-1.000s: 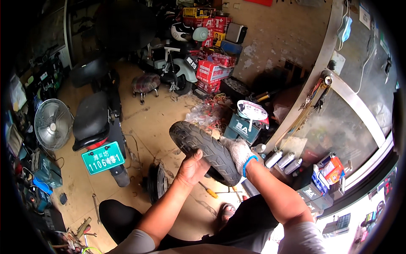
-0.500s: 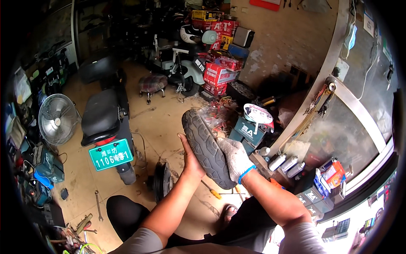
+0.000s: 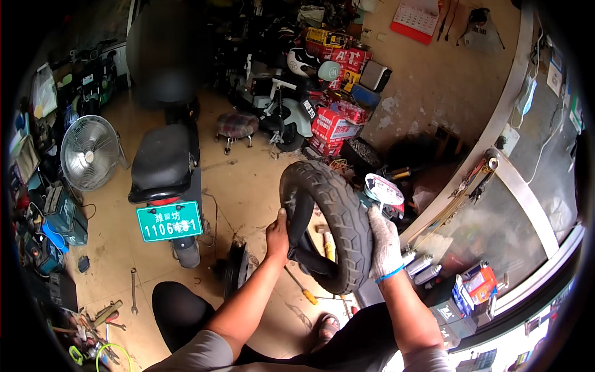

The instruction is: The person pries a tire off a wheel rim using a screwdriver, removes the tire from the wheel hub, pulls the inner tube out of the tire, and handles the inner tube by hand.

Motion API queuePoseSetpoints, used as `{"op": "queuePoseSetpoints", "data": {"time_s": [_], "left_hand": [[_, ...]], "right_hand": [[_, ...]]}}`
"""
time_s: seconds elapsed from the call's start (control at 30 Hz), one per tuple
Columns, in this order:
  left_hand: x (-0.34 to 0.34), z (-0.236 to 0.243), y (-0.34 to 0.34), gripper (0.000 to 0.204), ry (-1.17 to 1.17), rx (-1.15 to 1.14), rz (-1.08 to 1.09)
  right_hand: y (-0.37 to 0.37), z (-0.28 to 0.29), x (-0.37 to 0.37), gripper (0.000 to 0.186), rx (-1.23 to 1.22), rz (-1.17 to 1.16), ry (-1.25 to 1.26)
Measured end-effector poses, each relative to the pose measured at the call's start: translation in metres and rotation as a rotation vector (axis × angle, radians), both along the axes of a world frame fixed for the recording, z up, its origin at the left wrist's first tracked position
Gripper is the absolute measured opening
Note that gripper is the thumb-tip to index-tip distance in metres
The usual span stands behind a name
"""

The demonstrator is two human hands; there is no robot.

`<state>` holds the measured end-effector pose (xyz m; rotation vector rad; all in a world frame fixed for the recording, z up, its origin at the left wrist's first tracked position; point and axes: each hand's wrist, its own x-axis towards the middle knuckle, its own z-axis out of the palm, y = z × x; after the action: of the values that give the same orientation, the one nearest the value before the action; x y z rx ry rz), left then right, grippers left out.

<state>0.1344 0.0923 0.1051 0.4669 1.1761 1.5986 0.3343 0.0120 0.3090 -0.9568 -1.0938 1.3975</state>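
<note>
A black rubber tyre with a blocky tread is held up in front of me, its opening partly turned toward me. My bare left hand grips its left side, thumb up, the other fingers mostly hidden. A smooth dark strip shows inside the opening; I cannot tell whether it is an inner tube. On the right, my right hand, in a whitish glove with a blue cuff, holds the tread side. Below the tyre, a screwdriver with a yellow handle lies on the floor.
A wheel stands on the floor left of my forearm. Ahead is a parked scooter with a green plate, beside a fan. A spanner lies at left. Spray cans and boxed batteries stand at right.
The tyre has turned from edge-on so that its opening now shows, and it has shifted right. My hands have moved farther apart, still on it. The head view has shifted slightly.
</note>
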Motion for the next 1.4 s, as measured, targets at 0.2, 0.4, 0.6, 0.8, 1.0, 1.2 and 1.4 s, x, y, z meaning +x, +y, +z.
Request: {"op": "queuePoseSetpoints", "data": {"time_s": [0.2, 0.4, 0.6, 0.8, 1.0, 1.2, 1.4], "left_hand": [[0.017, 0.012, -0.015, 0.042, 0.634, 0.345, 0.073], [-0.006, 0.046, -0.023, 0.046, 0.925, 0.306, -0.09], [0.0, 0.052, -0.008, 0.035, 0.705, 0.385, -0.259], [0.03, 0.105, -0.039, 0.034, 0.92, 0.557, -0.322], [0.032, 0.084, -0.073, 0.029, 0.847, 0.454, -0.662], [-0.005, 0.219, -0.047, 0.033, 0.152, 0.657, -0.492], [-0.084, 0.249, -0.013, 0.059, -0.072, 0.736, -0.341]], "right_hand": [[0.001, 0.017, 0.038, 0.1, 0.281, 0.245, -0.425], [-0.009, 0.023, 0.021, 0.079, 0.249, 0.017, -0.789], [-0.019, 0.019, 0.024, 0.087, 0.339, 0.049, -0.794], [-0.01, -0.008, 0.018, 0.087, 0.38, -0.1, -0.871], [0.03, -0.024, 0.047, 0.067, 0.352, -0.338, -0.789], [0.027, -0.02, 0.047, 0.082, 0.483, -0.385, -0.749], [-0.003, 0.0, 0.015, 0.094, 0.562, -0.217, -0.631]]}}
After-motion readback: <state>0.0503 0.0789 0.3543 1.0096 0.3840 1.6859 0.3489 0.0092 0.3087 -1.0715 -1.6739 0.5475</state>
